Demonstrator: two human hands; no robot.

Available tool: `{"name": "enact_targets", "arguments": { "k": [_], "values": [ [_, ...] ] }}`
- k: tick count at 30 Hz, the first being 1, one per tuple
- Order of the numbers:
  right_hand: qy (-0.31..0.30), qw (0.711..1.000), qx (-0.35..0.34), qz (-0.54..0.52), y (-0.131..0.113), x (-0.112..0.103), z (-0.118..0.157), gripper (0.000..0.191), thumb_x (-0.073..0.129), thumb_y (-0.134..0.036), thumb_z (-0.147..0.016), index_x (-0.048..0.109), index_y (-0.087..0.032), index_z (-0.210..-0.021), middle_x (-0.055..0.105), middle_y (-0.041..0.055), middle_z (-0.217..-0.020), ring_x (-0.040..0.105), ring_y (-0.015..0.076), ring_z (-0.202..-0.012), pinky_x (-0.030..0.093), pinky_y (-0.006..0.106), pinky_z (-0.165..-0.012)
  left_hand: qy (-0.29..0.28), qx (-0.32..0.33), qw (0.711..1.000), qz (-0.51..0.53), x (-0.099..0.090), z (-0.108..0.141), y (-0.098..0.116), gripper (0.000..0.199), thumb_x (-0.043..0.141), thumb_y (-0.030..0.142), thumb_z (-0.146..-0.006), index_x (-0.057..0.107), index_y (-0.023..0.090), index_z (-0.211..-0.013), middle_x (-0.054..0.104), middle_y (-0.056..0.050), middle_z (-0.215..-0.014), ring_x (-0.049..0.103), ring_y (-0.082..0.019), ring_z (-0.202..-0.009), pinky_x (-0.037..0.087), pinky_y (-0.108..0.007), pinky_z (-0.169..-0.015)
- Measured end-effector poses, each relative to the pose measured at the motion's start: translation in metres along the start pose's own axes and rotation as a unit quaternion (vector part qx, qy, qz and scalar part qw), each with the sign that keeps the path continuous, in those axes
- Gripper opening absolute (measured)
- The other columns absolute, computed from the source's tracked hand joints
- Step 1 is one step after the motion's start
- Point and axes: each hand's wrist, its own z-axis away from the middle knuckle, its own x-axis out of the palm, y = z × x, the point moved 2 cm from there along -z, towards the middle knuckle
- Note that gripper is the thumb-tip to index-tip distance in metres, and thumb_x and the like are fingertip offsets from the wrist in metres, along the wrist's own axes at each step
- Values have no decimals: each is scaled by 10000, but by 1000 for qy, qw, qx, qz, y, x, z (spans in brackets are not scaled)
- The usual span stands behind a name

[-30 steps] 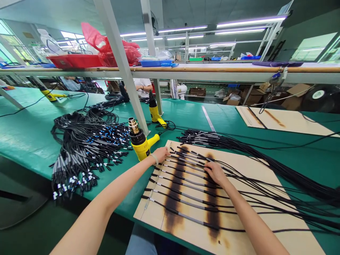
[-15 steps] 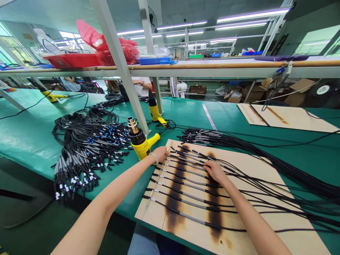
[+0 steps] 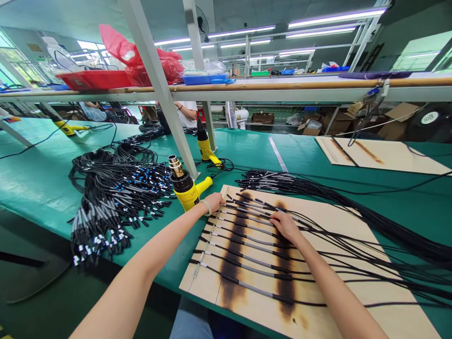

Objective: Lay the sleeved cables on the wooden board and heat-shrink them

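Left hand (image 3: 213, 203): fingers together and flat, not pinching, resting on the far corner of the scorched plywood board (image 3: 339, 315), just beside the yellow heat gun (image 3: 186, 194).
Right hand (image 3: 286, 227): fingers slightly spread, pressing down on the black cables (image 3: 247, 256), not pinching.
Cables: laid side by side across the board, tails trailing right.
Edges: board's near edge sits along the green worktop's (image 3: 45, 188) front edge; open worktop lies beyond the board.
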Motion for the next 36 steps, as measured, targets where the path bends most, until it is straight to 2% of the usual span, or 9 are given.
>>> {"name": "enact_targets", "arguments": {
  "k": [8,13,19,25,29,36],
  "values": [
    [2,1000,0,1,0,1,0,230,480,-229,-841,700,-167,-865,706,85,-875,641,218,-836,487,326,-799,-1,8,1000,-9,0,1,1,411,456,75,-820,709,210,-1114,682,-90,-1009,636,-210,-898,464,-254,-763],
    [-3,1000,1,9,-1,1,1,234,478,-235,-845,699,-164,-864,706,91,-891,642,227,-860,485,328,-807,-5,12,1000,-15,3,4,0,400,441,117,-850,696,217,-1141,667,-97,-1022,632,-214,-904,464,-254,-749],
    [-12,1000,3,23,-1,1,-1,249,471,-226,-856,704,-141,-873,706,103,-897,645,227,-852,482,327,-801,-23,5,999,-28,5,1,2,443,443,68,-830,676,230,-1170,641,-101,-1041,615,-217,-935,459,-244,-737],
    [-11,999,12,48,-2,1,0,238,500,-232,-850,717,-148,-897,701,98,-897,644,231,-864,478,330,-811,-34,25,998,-46,2,8,10,438,486,82,-824,657,250,-1190,596,-129,-1033,585,-260,-963,470,-275,-715],
    [-16,997,22,66,0,-3,5,246,509,-248,-846,736,-157,-878,685,101,-859,642,234,-829,478,327,-768,-34,32,998,-51,3,12,12,461,514,99,-817,621,256,-1237,568,-151,-1064,560,-285,-980,485,-312,-731],
    [-49,994,55,80,17,-19,7,191,556,-218,-783,745,-190,-773,720,74,-838,662,228,-803,483,312,-757,-27,32,998,-50,7,12,14,415,490,105,-830,632,208,-1206,555,-168,-1072,535,-287,-999,496,-334,-761]
  ]
}}
